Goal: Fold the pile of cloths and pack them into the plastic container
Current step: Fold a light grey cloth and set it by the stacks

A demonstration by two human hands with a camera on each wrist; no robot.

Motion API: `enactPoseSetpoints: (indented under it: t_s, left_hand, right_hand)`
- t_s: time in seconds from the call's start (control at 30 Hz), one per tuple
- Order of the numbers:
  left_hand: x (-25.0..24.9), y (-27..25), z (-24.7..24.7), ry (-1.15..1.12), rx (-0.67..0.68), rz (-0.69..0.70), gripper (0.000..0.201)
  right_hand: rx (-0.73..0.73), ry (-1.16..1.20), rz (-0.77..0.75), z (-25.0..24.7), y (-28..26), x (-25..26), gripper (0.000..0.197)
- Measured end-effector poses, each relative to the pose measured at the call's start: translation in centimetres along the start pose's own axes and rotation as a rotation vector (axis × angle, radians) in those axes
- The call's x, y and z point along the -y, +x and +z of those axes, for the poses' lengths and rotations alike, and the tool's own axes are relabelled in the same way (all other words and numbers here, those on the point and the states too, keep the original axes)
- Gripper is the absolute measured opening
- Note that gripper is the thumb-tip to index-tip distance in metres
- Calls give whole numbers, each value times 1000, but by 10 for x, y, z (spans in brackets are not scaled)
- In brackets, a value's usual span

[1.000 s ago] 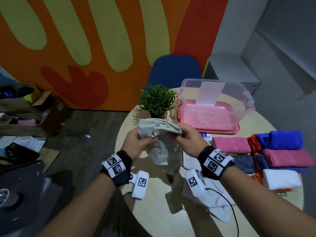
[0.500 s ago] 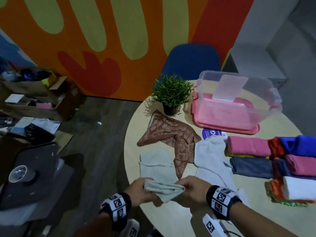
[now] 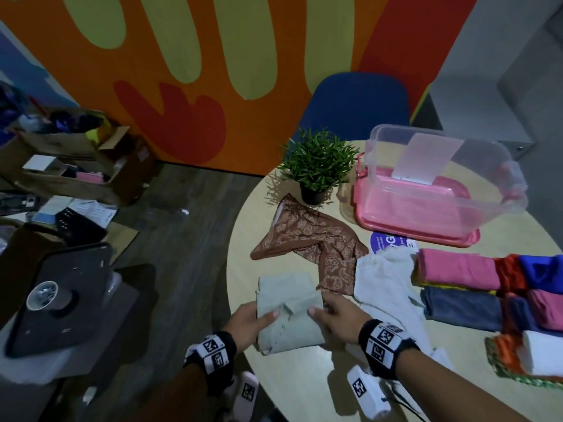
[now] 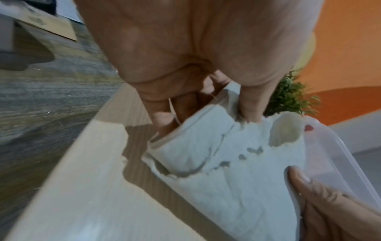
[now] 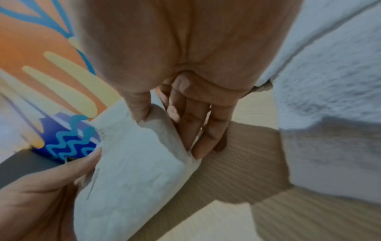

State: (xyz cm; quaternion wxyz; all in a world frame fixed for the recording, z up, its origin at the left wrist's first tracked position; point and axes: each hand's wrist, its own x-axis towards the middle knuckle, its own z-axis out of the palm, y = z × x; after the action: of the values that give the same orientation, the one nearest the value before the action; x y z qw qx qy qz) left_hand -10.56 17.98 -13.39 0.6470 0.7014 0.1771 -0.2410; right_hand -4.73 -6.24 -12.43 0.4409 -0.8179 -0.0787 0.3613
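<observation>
A pale grey-green cloth [image 3: 289, 309] lies on the round wooden table [image 3: 292, 388] near its front edge, partly folded over itself. My left hand [image 3: 253, 321] pinches its left edge, thumb on top and fingers underneath [image 4: 206, 114]. My right hand [image 3: 335, 318] pinches the right edge the same way [image 5: 164, 130]. The cloth [image 4: 226, 163] shows as a thick folded bundle in both wrist views [image 5: 134, 171]. The clear plastic container [image 3: 515, 178] stands open at the back right on its pink lid.
A brown patterned cloth [image 3: 310, 239] and a white cloth [image 3: 387, 287] lie unfolded beyond my hands. Folded pink [image 3: 457, 268], blue [image 3: 542, 272], grey [image 3: 460, 304] and white [image 3: 545, 351] cloths sit at right. A potted plant [image 3: 316, 166] stands mid-table, a blue chair [image 3: 353, 102] behind it.
Both hands have brought the pale cloth down from chest height onto the table and laid it there in a fold. The brown and white cloths have come into sight.
</observation>
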Motion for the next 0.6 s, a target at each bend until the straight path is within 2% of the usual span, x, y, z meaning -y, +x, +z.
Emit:
enactPoseSetpoints:
  t_s: [0.03,0.13,0.2,0.3,0.47,0.6]
  left_hand:
    - [-3,6,-2,-27,-59,-22,19]
    - [-8,25,-5,-129,-147,-80,17]
    - [-10,31,-5,-165,-171,-107,21]
    - [-9,37,-6,-172,-171,-123,34]
    - [4,38,-7,-181,-156,-94,29]
    - [14,39,-7,-157,-133,-171,19]
  right_hand:
    - [-32,5,15,-1,9,0,37]
    - [-75,42,97,-2,26,9,25]
    - [-62,71,124,-2,31,14,36]
    - [-62,30,85,-2,35,14,46]
    - [-96,-108,-8,1,37,14,52]
    - [-53,-189,-13,8,39,16,40]
